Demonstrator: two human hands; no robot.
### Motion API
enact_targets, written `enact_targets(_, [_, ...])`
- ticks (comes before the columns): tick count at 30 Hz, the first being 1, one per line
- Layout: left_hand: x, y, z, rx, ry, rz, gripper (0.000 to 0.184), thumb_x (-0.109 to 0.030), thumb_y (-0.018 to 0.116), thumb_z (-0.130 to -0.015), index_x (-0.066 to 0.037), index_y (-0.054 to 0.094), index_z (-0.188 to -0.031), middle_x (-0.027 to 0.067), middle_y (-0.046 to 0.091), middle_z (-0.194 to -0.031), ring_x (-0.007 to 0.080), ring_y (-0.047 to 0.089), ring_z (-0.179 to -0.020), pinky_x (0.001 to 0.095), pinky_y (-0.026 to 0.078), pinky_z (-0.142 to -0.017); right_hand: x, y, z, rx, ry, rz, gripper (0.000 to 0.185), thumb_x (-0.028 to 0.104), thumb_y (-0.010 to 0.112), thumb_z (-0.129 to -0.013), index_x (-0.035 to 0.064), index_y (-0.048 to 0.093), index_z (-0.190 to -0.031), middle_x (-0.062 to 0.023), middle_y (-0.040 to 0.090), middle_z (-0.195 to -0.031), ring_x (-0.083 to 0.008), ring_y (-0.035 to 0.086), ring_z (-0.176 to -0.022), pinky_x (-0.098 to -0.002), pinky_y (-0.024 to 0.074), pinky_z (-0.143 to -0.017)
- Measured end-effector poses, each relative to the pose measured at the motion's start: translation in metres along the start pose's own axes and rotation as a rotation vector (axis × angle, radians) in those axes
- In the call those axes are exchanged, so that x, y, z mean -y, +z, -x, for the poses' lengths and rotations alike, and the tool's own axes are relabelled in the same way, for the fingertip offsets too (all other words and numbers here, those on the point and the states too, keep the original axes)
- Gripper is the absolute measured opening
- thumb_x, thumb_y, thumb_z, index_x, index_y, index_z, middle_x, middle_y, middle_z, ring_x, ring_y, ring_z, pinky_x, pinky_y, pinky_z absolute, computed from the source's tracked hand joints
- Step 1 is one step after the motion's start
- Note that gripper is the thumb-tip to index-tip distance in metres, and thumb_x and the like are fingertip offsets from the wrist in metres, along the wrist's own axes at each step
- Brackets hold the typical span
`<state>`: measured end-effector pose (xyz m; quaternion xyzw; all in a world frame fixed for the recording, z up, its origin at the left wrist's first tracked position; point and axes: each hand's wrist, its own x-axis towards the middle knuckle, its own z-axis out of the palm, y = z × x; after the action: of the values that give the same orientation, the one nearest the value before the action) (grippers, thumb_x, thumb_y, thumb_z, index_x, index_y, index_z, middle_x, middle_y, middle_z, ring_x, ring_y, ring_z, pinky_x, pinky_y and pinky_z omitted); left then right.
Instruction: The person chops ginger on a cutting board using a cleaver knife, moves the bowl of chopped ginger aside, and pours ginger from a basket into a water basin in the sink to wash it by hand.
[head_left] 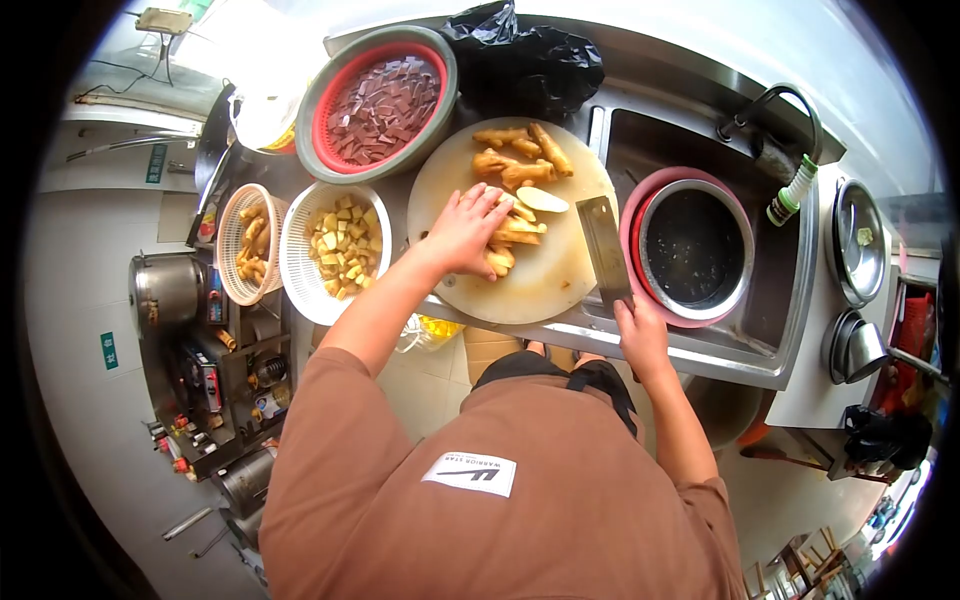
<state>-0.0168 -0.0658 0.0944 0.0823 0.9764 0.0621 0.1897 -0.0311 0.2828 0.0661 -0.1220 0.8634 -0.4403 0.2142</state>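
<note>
At the far left, a steel stockpot [168,292] stands near a metal shelf rack [235,395]. Next comes a small plastic basket [230,262] of unpeeled ginger roots [256,248], then a white colander [290,250] of pale-yellow chunks [343,240]. Behind them, a grey-green basin [318,160] holds a red strainer [441,85] full of dark red-brown pieces [385,110] in liquid.

The left hand [465,235] grasps cut ginger [517,230] on a round cutting board [520,295], fingers over the top, partly hiding it. 1 pale oval slice [542,200] lies just beside the fingertips; knobbly ginger pieces [515,165] lie farther back on the board. A black plastic bag [525,65] sits behind the board.

The right hand [642,335] is closed around the handle of a cleaver [602,245]. Its blade stands over the board's right edge, apart from the ginger; whether it touches the board, I cannot tell.

In the steel sink [770,330], a metal bowl [743,265] of dark liquid sits within a pink basin [632,205], near a gooseneck faucet [815,115]. Steel dishes [858,240] are at far right.
</note>
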Motion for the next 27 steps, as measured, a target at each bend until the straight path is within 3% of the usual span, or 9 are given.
enact_targets(4, [-0.021,0.015,0.017,-0.069,-0.048,0.01,0.12,-0.047,0.09,-0.051,-0.009,0.033,-0.149,0.0172,0.035,-0.151,0.0409,0.027,-0.143,0.0574,0.027,-0.114,0.011,0.005,-0.014,-0.037,-0.079,0.234,0.022,0.02,0.059,-0.095,-0.0004,0.058,-0.088,-0.0234,0.064,-0.081,-0.0444,0.062,-0.079,-0.0512,0.047,-0.068])
enact_targets(10, [-0.036,0.019,0.024,-0.05,-0.114,0.029,0.12,-0.053,0.088,-0.055,-0.012,0.03,-0.152,0.0148,0.032,-0.154,0.0384,0.026,-0.145,0.0582,0.025,-0.115,0.032,0.005,-0.032,-0.047,-0.23,0.364,0.014,0.016,0.062,-0.09,0.0028,0.058,-0.086,-0.0209,0.064,-0.076,-0.0434,0.062,-0.075,-0.052,0.0477,-0.067])
enact_targets(13, [-0.033,0.018,0.017,-0.155,-0.07,0.037,0.108,-0.05,0.085,-0.062,-0.011,0.035,-0.149,0.0154,0.035,-0.152,0.0369,0.028,-0.144,0.0565,0.024,-0.116,0.033,0.001,-0.036,-0.034,-0.25,0.362,0.014,0.016,0.061,-0.09,0.0025,0.059,-0.087,-0.0208,0.064,-0.078,-0.0429,0.062,-0.076,-0.0518,0.0482,-0.068])
enact_targets(15, [-0.024,0.018,-0.004,-0.376,0.076,0.235,0.08,-0.034,0.078,-0.074,-0.009,0.046,-0.142,0.0145,0.046,-0.145,0.0358,0.039,-0.137,0.05,0.029,-0.114,0.03,-0.001,-0.035,-0.051,-0.22,0.324,0.015,0.016,0.061,-0.09,0.0021,0.06,-0.088,-0.021,0.064,-0.079,-0.0431,0.062,-0.077,-0.0518,0.048,-0.068])
enact_targets(18, [-0.025,0.011,-0.049,-0.388,0.114,0.133,0.061,-0.016,0.068,-0.079,-0.008,0.051,-0.138,0.0111,0.052,-0.141,0.0327,0.046,-0.13,0.0458,0.033,-0.111,0.032,-0.003,-0.029,-0.05,-0.144,0.287,0.017,0.018,0.06,-0.092,0.0016,0.061,-0.091,-0.0217,0.064,-0.081,-0.0437,0.061,-0.079,-0.0518,0.0473,-0.069])
enact_targets(19, [-0.028,0.006,-0.058,-0.453,0.117,0.101,0.052,-0.008,0.064,-0.077,-0.01,0.06,-0.128,0.0074,0.061,-0.127,0.0296,0.052,-0.12,0.0432,0.038,-0.104,0.032,-0.005,-0.027,-0.043,-0.092,0.286,0.018,0.019,0.06,-0.092,0.0014,0.062,-0.092,-0.0222,0.064,-0.082,-0.0441,0.061,-0.08,-0.0518,0.0468,-0.069])
enact_targets(20, [-0.026,0.002,-0.066,-0.456,0.121,0.102,0.052,-0.008,0.064,-0.077,-0.01,0.06,-0.128,0.0074,0.061,-0.127,0.0296,0.052,-0.12,0.0432,0.038,-0.104,0.03,-0.006,-0.024,-0.047,-0.091,0.288,0.018,0.019,0.06,-0.092,0.0014,0.062,-0.092,-0.0222,0.064,-0.082,-0.0441,0.061,-0.08,-0.0518,0.0468,-0.069])
enact_targets(23, [-0.024,-0.002,-0.079,-0.228,0.053,0.014,0.026,-0.006,0.063,-0.074,-0.014,0.075,-0.095,0.0043,0.063,-0.101,0.0261,0.053,-0.111,0.0379,0.039,-0.098,0.022,-0.008,-0.013,-0.103,-0.1,0.23,0.019,0.02,0.06,-0.093,0.0011,0.061,-0.092,-0.0231,0.063,-0.082,-0.0447,0.06,-0.08,-0.0512,0.0462,-0.069])
enact_targets(27, [-0.001,0.009,-0.062,-0.27,0.096,0.036,0.024,-0.012,0.063,-0.077,-0.014,0.075,-0.098,0.0057,0.064,-0.102,0.0269,0.053,-0.112,0.0383,0.042,-0.096,0.014,-0.004,-0.002,-0.126,-0.098,0.165,0.018,0.019,0.06,-0.094,0.001,0.062,-0.093,-0.0238,0.063,-0.081,-0.0447,0.06,-0.078,-0.0494,0.0462,-0.068])
